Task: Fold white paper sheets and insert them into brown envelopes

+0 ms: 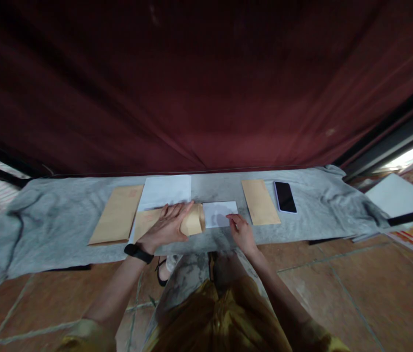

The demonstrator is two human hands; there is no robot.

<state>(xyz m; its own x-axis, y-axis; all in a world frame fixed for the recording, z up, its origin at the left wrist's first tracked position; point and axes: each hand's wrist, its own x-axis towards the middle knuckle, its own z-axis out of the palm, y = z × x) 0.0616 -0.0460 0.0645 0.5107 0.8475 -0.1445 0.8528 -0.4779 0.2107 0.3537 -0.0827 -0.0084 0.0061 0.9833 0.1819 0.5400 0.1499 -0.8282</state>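
Note:
My left hand (pixel 169 224) lies flat, fingers stretched out, on a brown envelope (pixel 193 222) whose mouth gapes open toward the right. A folded white sheet (pixel 218 211) sticks out of that mouth. My right hand (pixel 241 230) rests at the sheet's near right corner, fingers curled and pinching its edge. A black band sits on my left wrist (pixel 138 253).
A grey cloth (pixel 63 215) covers a low bench before a dark red curtain. On it lie a brown envelope (pixel 117 214) at the left, white paper (pixel 165 190) behind my hands, another brown envelope (pixel 260 201) and a black phone (pixel 285 196) at the right. Tiled floor lies below.

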